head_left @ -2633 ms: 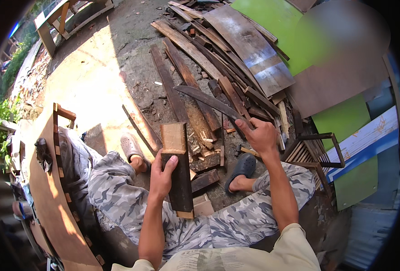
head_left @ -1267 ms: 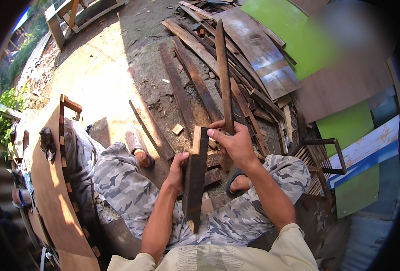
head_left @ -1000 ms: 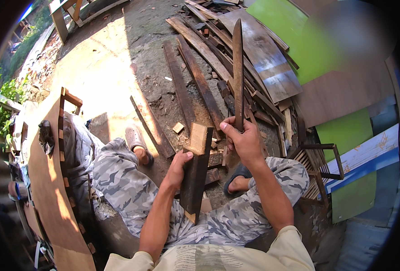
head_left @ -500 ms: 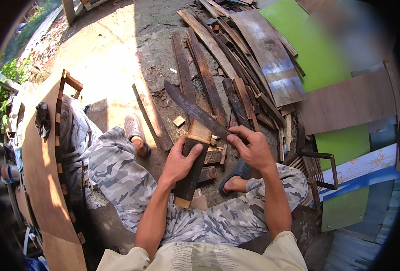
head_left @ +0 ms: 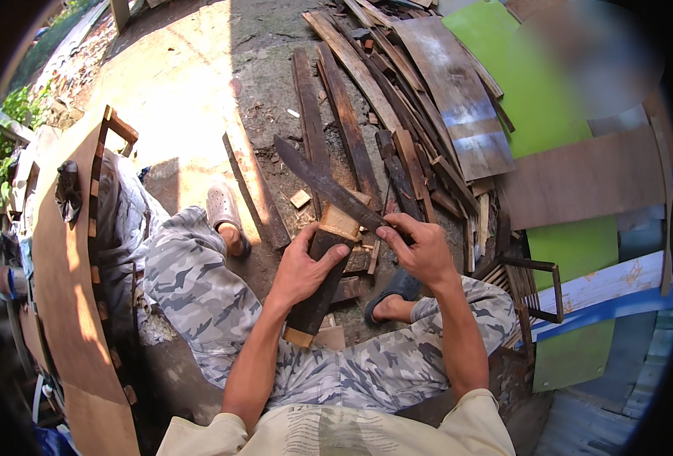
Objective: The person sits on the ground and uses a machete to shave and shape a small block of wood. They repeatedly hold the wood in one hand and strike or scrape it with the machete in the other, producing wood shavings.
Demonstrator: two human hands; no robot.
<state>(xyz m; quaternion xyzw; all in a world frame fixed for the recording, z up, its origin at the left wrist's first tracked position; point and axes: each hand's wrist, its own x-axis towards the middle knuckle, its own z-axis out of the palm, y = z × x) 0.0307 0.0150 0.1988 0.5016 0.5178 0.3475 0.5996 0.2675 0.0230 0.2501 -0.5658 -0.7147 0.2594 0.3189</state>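
My left hand [head_left: 304, 267] is closed round a dark wooden block [head_left: 315, 300] with pale ends, tilted above my lap. In my right hand [head_left: 421, 247], a long dark curved blade [head_left: 317, 178], like a machete's, is pinched near its lower end. That blade slants up to the left and crosses the block's pale upper end [head_left: 339, 222]; whether the two touch I cannot tell. My right fingers cover the end of the blade, so no handle shows.
Dark planks [head_left: 344, 114] and a heap of boards lie ahead to the right. A wooden rack [head_left: 545, 292] stands by my right knee, beside green panels [head_left: 572, 251]. A long curved board [head_left: 67, 281] runs along my left. Small wood offcuts [head_left: 300, 199] litter the ground.
Both hands keep their hold, with the blade and block in nearly the same pose. The surroundings have shifted slightly in view.
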